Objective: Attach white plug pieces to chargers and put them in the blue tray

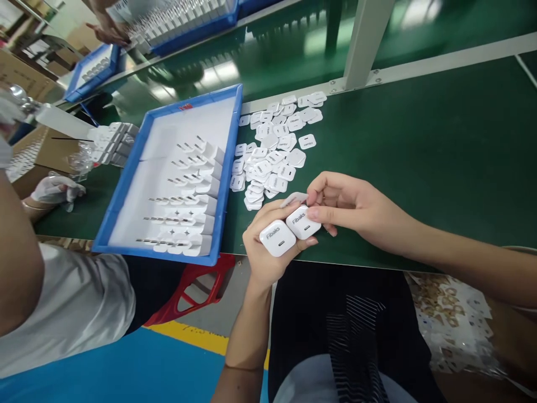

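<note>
My left hand (264, 263) is wrapped around two white plug chargers side by side, their square faces towards me. The left charger (277, 238) and the right charger (302, 223) both read "Fibaks" above a small port slot. Another white square cover (293, 198) shows edge-up behind them, by my left fingers. My right hand (342, 204) is closed at the right charger's corner, thumb on its face and fingers curled behind. The chargers' bodies are mostly hidden. Beyond my hands lies a loose pile of white square covers (268, 165), many printed and slotted.
Left of the pile, a blue tray (229, 184) holds rows of white chargers (201, 221) with metal prongs. A co-worker's gloved hand (54, 190) is at the far left, near stacked chargers (113, 143). A metal post (364, 45) rises from the green table (440, 151). A plastic bag of scraps (453, 319) sits lower right.
</note>
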### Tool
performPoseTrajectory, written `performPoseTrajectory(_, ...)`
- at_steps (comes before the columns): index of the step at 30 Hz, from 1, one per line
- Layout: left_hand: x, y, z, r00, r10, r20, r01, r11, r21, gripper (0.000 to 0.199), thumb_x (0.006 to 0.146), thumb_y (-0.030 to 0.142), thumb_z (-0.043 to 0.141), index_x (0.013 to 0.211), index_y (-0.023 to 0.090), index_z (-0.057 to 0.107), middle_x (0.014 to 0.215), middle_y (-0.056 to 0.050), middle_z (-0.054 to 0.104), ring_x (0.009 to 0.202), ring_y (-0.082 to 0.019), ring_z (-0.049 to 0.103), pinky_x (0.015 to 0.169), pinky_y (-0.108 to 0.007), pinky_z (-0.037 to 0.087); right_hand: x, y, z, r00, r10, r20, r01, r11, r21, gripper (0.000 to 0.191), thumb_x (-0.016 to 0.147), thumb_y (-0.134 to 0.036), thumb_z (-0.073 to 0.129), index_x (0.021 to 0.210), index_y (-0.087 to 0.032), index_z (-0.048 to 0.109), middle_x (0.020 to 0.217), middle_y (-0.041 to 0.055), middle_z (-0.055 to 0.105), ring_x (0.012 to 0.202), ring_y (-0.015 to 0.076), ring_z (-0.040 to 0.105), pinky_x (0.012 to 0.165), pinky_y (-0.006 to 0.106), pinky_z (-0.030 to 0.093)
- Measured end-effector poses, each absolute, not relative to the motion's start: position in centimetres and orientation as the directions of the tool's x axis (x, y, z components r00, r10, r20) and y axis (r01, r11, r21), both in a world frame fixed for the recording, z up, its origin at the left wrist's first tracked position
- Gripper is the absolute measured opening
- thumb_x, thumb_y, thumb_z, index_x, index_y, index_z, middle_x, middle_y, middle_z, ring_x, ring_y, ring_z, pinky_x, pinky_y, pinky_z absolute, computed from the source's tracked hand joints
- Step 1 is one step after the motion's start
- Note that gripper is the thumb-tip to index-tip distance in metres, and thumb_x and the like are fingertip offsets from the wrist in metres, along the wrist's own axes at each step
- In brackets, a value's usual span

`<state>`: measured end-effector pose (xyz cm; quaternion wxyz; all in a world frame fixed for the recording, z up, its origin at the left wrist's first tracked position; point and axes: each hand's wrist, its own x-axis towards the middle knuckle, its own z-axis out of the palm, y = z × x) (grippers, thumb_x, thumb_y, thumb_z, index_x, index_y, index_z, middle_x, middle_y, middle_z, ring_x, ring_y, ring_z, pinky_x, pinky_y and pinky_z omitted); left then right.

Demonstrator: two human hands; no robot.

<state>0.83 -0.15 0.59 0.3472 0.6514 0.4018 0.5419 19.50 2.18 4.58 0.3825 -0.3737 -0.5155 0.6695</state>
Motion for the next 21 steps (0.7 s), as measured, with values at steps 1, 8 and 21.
performPoseTrajectory(1, 0.9, -0.2, 0.6, 0.085, 0.906, 0.415, 0.143, -0.424, 0.895, 0.057, 0.06, 0.024, 0.094, 0.113, 0.03, 0.075, 0.113, -0.003, 0.075, 0.104, -0.021, 0.07, 0.092, -0.034, 0.057, 19.5, 2.2, 4.5, -0.428, 0.897, -0.115, -0.132, -0.188, -0.973, 0.024, 0.083, -0.032, 0.076, 0.084, -0.019, 0.057, 0.072, -0.0022, 0.059, 0.056, 0.0091, 0.05, 0.05, 0.023, 0.041)
performPoseTrajectory(8, 0.7, -0.5, -0.1, 0.023, 0.908, 0.418, 0.13, -0.417, 0.899, 0.054, 0.064, 0.027, 0.092, 0.115, 0.029, 0.075, 0.112, -0.005, 0.076, 0.111, -0.024, 0.068, 0.099, -0.037, 0.054, 19.6, 2.3, 4.2, -0.418, 0.887, -0.195, -0.136, -0.274, -0.952, 0.021, 0.091, -0.04, 0.066, 0.086, -0.019, 0.062, 0.088, 0.0012, 0.06, 0.084, 0.015, 0.059, 0.071, 0.027, 0.05)
performPoseTrajectory(21, 2.2, -1.1, 1.4, 0.068, 0.813, 0.578, 0.202, -0.578, 0.79, 0.057, 0.07, 0.042, 0.087, 0.122, 0.026, 0.071, 0.123, -0.01, 0.073, 0.126, -0.033, 0.063, 0.115, -0.053, 0.044, 19.7, 1.6, 3.9, -0.655, 0.696, -0.294, -0.39, -0.644, -0.658, 0.014, 0.092, -0.029, 0.067, 0.101, -0.019, 0.071, 0.101, 0.0043, 0.069, 0.094, 0.0157, 0.064, 0.08, 0.027, 0.055)
